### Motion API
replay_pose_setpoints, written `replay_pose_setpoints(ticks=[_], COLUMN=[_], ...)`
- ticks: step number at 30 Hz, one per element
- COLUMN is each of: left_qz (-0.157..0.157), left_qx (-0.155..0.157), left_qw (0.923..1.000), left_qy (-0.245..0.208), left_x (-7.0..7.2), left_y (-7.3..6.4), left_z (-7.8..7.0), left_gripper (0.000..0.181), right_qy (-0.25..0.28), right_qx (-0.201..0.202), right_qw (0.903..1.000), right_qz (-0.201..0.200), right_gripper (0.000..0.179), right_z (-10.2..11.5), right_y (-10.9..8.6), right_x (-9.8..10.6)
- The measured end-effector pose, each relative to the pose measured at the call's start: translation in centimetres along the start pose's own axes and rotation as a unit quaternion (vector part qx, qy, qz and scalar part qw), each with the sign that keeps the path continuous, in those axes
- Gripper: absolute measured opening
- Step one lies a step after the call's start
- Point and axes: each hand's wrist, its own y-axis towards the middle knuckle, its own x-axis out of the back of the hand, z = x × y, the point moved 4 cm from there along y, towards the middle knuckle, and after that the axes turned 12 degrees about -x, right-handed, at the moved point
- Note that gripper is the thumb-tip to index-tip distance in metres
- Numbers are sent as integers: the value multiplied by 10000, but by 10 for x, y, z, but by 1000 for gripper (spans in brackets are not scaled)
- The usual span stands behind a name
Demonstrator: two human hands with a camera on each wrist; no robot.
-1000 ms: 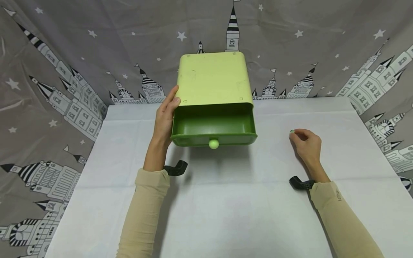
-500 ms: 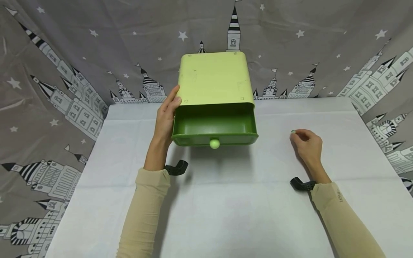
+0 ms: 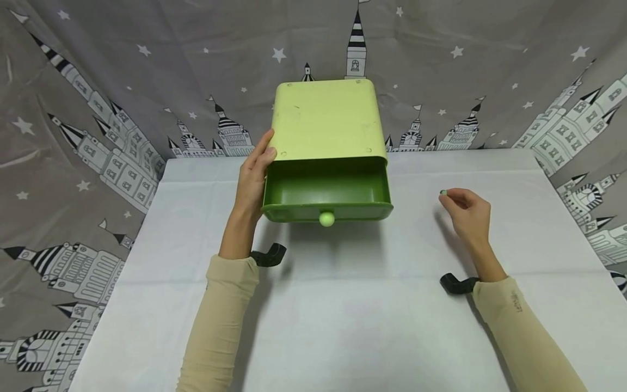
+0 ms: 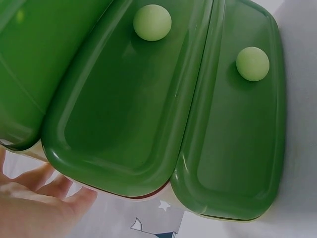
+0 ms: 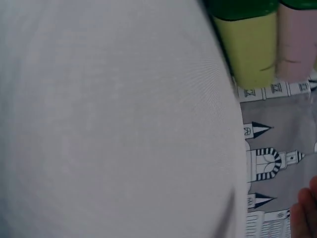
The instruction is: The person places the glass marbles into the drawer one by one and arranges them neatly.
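Note:
A small drawer unit (image 3: pixel 329 120) with a pale yellow-green top stands at the back middle of the table. Its green top drawer (image 3: pixel 289 213) is pulled out, with a round light-green knob (image 3: pixel 326 219). Two lower drawers, the middle one (image 4: pixel 119 109) and the bottom one (image 4: pixel 237 139), are pushed in. My left hand (image 3: pixel 251 182) rests against the unit's left side, fingers extended, fingertips at the top edge. To the right of the unit, my right hand (image 3: pixel 470 216) pinches a tiny light-green piece (image 3: pixel 443 193) with a dark end between thumb and finger, over the cloth.
White cloth (image 3: pixel 343 326) covers the table. A grey curtain (image 3: pixel 206 76) printed with castles and stars hangs behind and along both sides. In the right wrist view, yellow and pink sections of the unit's side (image 5: pixel 250 49) show at the upper right.
My right hand has risen a little, away from its shadow on the cloth, with the tiny piece still pinched. The left hand and the drawer unit stay in place.

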Motion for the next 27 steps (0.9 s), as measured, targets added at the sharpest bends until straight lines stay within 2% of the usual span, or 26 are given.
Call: replay_pose_setpoints(ticks=[3,8,12,19,22,27], left_qz=[8,3,-21,-15,-39,-63], left_qx=[22,3,15,45,39,31], left_qw=[10000,10000,10000,10000,10000,10000], left_qy=[14,24,23,57,73,25], left_x=[0,0,0,0,0,0], left_y=[0,0,-1,-1,-1,0], left_z=[0,0,0,1,0,-1], left_gripper=[55,55,55,54,54,54], right_qy=[252,778,920,1059,1469,2078], right_qx=[81,273,563,729,695,788], right_qw=[9995,9950,9912,9869,9789,9579], right_qz=[167,563,768,977,1241,1820], right_gripper=[9,9,11,11,11,12], right_z=[17,57,88,114,123,139], right_y=[-5,-20,-36,-53,-60,-72], right_x=[-2,-7,-9,-9,-10,-18])
